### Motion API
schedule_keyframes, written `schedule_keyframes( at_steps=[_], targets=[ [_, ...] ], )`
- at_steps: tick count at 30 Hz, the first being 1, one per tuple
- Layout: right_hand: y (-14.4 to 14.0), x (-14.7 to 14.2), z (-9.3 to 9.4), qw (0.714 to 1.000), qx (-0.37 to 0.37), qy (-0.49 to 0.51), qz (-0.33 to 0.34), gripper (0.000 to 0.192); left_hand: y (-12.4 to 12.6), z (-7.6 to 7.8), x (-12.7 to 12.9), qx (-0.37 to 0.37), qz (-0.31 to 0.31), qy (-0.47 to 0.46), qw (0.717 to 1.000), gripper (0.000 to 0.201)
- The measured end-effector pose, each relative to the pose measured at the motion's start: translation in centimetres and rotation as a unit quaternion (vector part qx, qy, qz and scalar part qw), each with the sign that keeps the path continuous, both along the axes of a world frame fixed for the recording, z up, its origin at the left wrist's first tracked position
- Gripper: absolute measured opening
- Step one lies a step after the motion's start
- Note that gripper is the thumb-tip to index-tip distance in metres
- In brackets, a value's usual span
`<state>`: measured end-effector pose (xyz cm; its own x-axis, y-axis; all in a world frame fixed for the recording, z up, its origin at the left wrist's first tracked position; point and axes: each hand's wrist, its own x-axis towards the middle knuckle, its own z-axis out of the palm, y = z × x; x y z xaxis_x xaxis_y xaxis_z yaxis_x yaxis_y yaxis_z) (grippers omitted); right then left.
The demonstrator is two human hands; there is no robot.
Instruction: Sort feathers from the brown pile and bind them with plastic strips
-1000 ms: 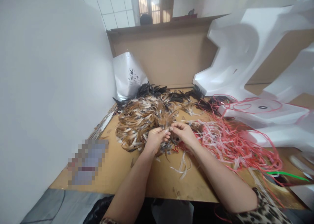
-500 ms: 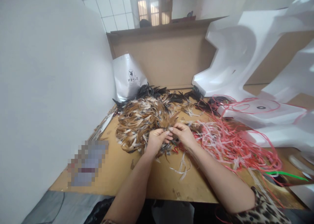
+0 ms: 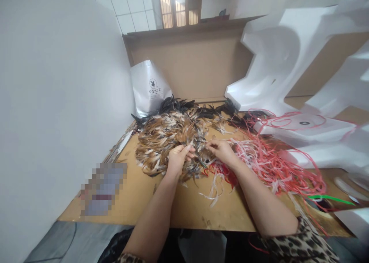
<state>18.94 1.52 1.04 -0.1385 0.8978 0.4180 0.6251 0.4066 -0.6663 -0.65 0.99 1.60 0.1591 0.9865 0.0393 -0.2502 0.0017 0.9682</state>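
A heap of brown, white and black feathers (image 3: pixel 167 136) lies on a cardboard tabletop (image 3: pixel 184 209). My left hand (image 3: pixel 177 159) rests on the near edge of the heap, fingers closed on a small bunch of feathers. My right hand (image 3: pixel 221 149) sits just to its right, fingertips pinched on a few feathers where the heap meets a tangle of red and white plastic strips (image 3: pixel 271 163). The two hands are a short gap apart.
A white bag marked PPGZ (image 3: pixel 148 88) stands behind the feathers against a cardboard wall (image 3: pixel 196 63). White foam packing pieces (image 3: pixel 288 63) fill the right side. A white wall (image 3: pixel 57 101) closes the left. A green strip (image 3: pixel 331 198) lies at the right front.
My hands, earlier touching fingertip to fingertip, have drawn apart: the right moved right toward the strips, the left stayed on the feathers. The view shifted slightly.
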Motion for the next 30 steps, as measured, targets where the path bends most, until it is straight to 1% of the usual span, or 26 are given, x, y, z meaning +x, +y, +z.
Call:
schedule_keyframes(
  at_steps=[3, 5, 7, 9, 12, 16, 18, 20, 22, 24, 25, 27, 30],
  targets=[
    [0.0, -0.1, -0.2, 0.995, 0.025, -0.097, 0.023, 0.012, 0.2, -0.1, -0.1, 0.003, 0.012, -0.004, 1.000, 0.027],
    [-0.3, -0.6, -0.1, 0.993, 0.025, -0.112, 0.041, 0.012, 0.2, -0.2, -0.2, 0.004, 0.019, -0.004, 1.000, 0.027],
    [-0.5, -1.3, 0.0, 0.994, 0.009, -0.088, 0.057, 0.014, 0.2, -0.2, -0.2, 0.007, 0.023, -0.007, 1.000, 0.027],
    [-0.7, -1.9, 0.0, 0.997, -0.028, -0.040, 0.062, 0.020, 0.2, -0.1, -0.2, 0.008, 0.023, -0.011, 1.000, 0.027],
    [-0.7, -2.7, -0.6, 0.995, -0.091, 0.008, 0.039, 0.027, 0.2, 0.0, -0.1, 0.008, 0.023, -0.010, 1.000, 0.027],
    [-0.5, -3.2, -1.7, 0.991, -0.129, 0.025, 0.017, 0.018, 0.2, 0.1, -0.1, 0.001, 0.020, -0.011, 1.000, 0.027],
    [-0.4, -3.2, -1.8, 0.987, -0.143, 0.077, 0.015, 0.016, 0.2, 0.2, -0.1, -0.011, 0.018, -0.024, 0.999, 0.026],
    [-0.3, -3.1, -1.4, 0.973, -0.156, 0.170, 0.007, 0.017, 0.2, 0.2, -0.2, -0.028, 0.014, -0.046, 0.998, 0.026],
    [-0.4, -3.0, -0.7, 0.948, -0.162, 0.273, -0.007, 0.020, 0.2, 0.3, -0.2, -0.046, 0.006, -0.066, 0.997, 0.025],
    [-0.6, -3.0, 0.0, 0.921, -0.164, 0.352, -0.020, 0.023, 0.1, 0.4, -0.2, -0.066, -0.011, -0.080, 0.995, 0.025],
    [-0.8, -3.1, 0.4, 0.911, -0.163, 0.377, -0.022, 0.024, 0.0, 0.4, -0.2, -0.077, -0.023, -0.085, 0.993, 0.025],
    [-1.1, -3.4, 0.9, 0.902, -0.155, 0.402, -0.016, 0.024, -0.1, 0.3, -0.1, -0.102, -0.051, -0.092, 0.989, 0.025],
    [-1.6, -4.1, 1.3, 0.908, -0.132, 0.397, -0.001, 0.023, -0.4, 0.0, 0.2, -0.133, -0.088, -0.102, 0.982, 0.025]
  ],
)
